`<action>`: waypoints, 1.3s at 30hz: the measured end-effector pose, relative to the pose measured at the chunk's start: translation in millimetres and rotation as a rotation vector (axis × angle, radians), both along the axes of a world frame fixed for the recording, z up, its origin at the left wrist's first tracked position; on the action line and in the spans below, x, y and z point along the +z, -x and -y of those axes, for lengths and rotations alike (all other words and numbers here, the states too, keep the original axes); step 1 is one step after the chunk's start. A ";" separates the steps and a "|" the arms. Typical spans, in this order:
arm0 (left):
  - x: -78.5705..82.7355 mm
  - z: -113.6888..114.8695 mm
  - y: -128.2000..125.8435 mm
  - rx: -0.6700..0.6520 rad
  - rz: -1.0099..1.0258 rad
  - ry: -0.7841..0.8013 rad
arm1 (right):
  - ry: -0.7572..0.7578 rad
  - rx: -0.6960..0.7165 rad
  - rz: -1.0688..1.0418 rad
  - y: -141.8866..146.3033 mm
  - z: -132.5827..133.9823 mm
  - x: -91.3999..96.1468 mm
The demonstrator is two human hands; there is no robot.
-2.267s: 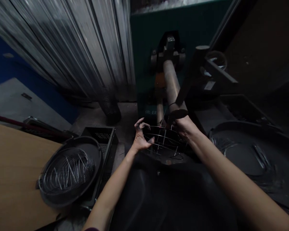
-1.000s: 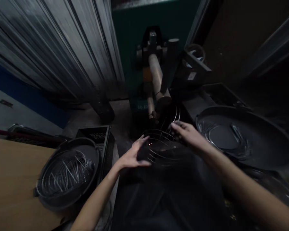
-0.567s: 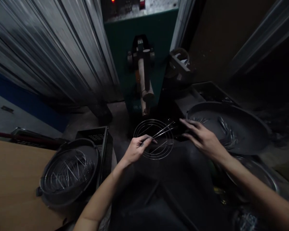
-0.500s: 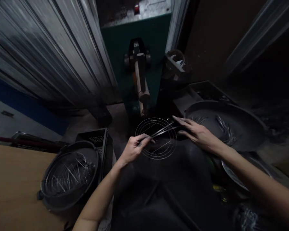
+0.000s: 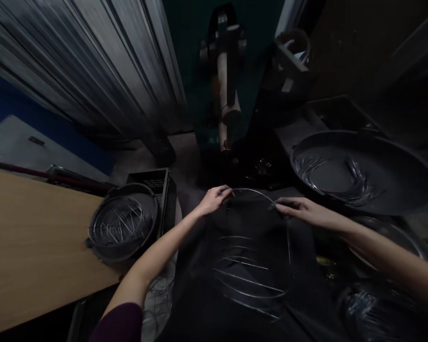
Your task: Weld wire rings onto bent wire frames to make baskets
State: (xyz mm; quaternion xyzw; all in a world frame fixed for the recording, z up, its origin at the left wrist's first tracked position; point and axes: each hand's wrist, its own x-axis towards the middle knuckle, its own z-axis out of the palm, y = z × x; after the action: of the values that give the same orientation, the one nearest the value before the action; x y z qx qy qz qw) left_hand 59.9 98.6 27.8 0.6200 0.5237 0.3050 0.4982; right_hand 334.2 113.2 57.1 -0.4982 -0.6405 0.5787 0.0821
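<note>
Wire rack over dark lap, left hand and right hand pinching its far rim, no legible writing

Both hands are on the wire rack now, left hand pinching the far rim, right hand gripping it just across. The rack lies over a dark lap, rings and crossbars catching the light. To the left, a round tub full of wire pieces sits on the wooden table. To the right, a wide dark basin holds loose wires.
</note>
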 end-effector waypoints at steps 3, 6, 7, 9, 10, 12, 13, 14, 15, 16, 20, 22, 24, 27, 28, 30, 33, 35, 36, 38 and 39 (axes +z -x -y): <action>-10.4 2.2 -4.3 -0.051 -0.338 -0.296 | 0.118 0.078 -0.058 8.5 -16.9 -0.3; -12.8 -1.3 -5.1 -0.150 -0.737 -0.420 | -0.199 0.136 0.129 22.4 -24.9 -2.6; -14.1 -3.1 -5.6 -0.170 -0.838 -0.423 | -0.356 0.145 0.253 26.5 -24.0 -5.6; -17.9 -7.2 -7.4 -0.191 -0.954 -0.407 | -0.624 0.173 0.519 32.4 -18.9 -13.6; -19.9 -9.5 -8.4 -0.197 -0.970 -0.400 | -0.706 0.205 0.632 34.4 -16.2 -17.6; -22.6 -14.5 -9.5 -0.206 -0.938 -0.394 | -0.787 0.309 0.774 37.1 -13.4 -23.5; -22.9 -17.1 -9.3 -0.215 -0.907 -0.390 | -0.808 0.364 0.812 38.4 -13.8 -25.0; -22.5 -19.7 -8.6 -0.226 -0.878 -0.382 | -0.826 0.411 0.842 40.0 -15.5 -25.4; -21.3 -22.3 -7.6 -0.234 -0.860 -0.370 | -0.843 0.448 0.868 41.9 -18.2 -24.8; -19.3 -24.7 -6.2 -0.237 -0.852 -0.354 | -0.862 0.479 0.887 44.1 -21.4 -23.6; -5.7 -33.3 -1.1 -0.213 -0.876 -0.312 | -0.921 0.566 0.935 55.0 -35.7 -16.6; 3.7 -37.5 1.4 -0.199 -0.903 -0.309 | -0.942 0.590 0.957 60.1 -42.7 -13.9; 14.1 -41.7 4.9 -0.192 -0.927 -0.316 | -0.959 0.592 0.960 64.5 -50.1 -11.1; 28.3 -48.7 12.7 -0.188 -0.926 -0.343 | -0.981 0.561 0.935 70.7 -61.8 -3.5; 32.0 -51.4 15.8 -0.181 -0.917 -0.358 | -0.990 0.548 0.928 72.9 -65.9 0.3; 37.6 -57.5 22.1 -0.151 -0.901 -0.400 | -1.011 0.523 0.916 77.9 -74.2 9.5; 43.6 -68.0 30.3 -0.095 -0.891 -0.466 | -1.035 0.499 0.885 85.9 -86.7 22.8; 48.1 -74.6 34.5 -0.071 -0.893 -0.478 | -1.044 0.491 0.864 90.4 -94.6 28.7; 50.6 -77.6 36.2 -0.065 -0.892 -0.479 | -1.047 0.488 0.856 92.2 -98.3 30.6; 55.6 -82.5 38.7 -0.062 -0.885 -0.479 | -1.050 0.487 0.846 94.8 -105.0 32.8; 57.9 -84.5 39.7 -0.062 -0.881 -0.479 | -1.051 0.488 0.842 95.7 -108.0 33.4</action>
State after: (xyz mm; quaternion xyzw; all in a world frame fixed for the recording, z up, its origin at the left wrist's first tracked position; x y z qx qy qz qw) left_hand 20.2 183.1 85.7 0.8020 0.5811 0.1109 0.0822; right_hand 238.5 221.2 90.6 -0.4162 -0.9051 -0.0459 -0.0745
